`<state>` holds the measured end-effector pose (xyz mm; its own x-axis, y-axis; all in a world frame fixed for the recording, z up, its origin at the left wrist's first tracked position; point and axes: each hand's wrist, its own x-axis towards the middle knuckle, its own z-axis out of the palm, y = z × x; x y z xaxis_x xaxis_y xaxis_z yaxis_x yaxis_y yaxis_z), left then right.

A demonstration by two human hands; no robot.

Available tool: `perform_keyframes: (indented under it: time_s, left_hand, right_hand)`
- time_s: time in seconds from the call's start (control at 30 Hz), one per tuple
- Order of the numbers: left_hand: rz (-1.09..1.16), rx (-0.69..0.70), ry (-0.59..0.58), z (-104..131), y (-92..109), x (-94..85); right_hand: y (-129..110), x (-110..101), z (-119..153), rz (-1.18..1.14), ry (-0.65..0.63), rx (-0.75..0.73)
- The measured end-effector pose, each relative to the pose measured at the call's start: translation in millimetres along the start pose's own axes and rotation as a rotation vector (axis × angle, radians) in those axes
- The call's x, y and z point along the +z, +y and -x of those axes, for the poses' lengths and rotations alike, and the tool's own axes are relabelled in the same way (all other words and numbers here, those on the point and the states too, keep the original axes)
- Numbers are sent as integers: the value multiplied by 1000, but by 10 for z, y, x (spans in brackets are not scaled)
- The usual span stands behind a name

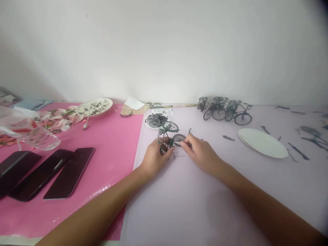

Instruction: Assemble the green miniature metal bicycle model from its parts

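A small dark green model bicycle (167, 134) is held in my left hand (155, 156), its fingers closed round the frame and one wheel pointing up. Just to the right, my right hand (200, 152) pinches a thin metallic rod whose tip reaches the bicycle's frame. A loose-looking spoked wheel (179, 139) shows between the hands, partly behind the right fingertips. Thin dark parts lie on the pale sheet close to both hands. Behind the bicycle, a white plate (146, 123) holds a pile of small wheels.
Several model bicycles (225, 110) stand by the wall. White oval plates (262, 142) and scattered dark parts lie at right. On the pink cover (107, 177) at left are dark phones (70, 172), a clear plastic cup (38, 135), petals and a plate (109, 106) of small pieces.
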<state>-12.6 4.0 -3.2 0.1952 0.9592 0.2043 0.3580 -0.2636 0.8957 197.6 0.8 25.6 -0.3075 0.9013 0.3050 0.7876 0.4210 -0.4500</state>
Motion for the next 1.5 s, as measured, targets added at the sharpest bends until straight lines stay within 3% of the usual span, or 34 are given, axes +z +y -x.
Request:
perform_keyframes:
  time_s: [0.37, 0.5, 0.77, 0.9, 1.03, 1.13, 1.2, 1.3, 1.4, 1.5]
  left_hand:
    - [14, 28, 7, 5, 22, 12]
    - [65, -4, 23, 2, 17, 24]
    - [268, 14, -87, 15, -5, 50]
    - [297, 52, -134, 19, -18, 63]
    - [178, 57, -147, 25, 61, -10]
    - [16, 75, -140, 70, 85, -221]
    - [-118, 90, -119, 172, 33, -474]
    - [-419, 24, 103, 467, -135, -989]
    - [-824, -139, 277, 835, -308, -1495]
    - [-1041, -368, 395, 1087, -389, -1781]
  right_hand:
    - [34, -35, -11, -6, 66, -29]
    - [56, -27, -8, -238, 60, 39]
    - [-7, 235, -2, -847, 3, 147]
    - [14, 277, -21, -963, 71, 193]
    - [46, 259, -38, -993, 110, 202]
    - [80, 251, -49, -993, 167, 199]
    - [112, 255, -60, -1031, 187, 197]
    - [160, 273, -74, -1073, 207, 202]
    - [186, 305, -74, -1044, 212, 212]
    - [181, 329, -64, -1018, 215, 197]
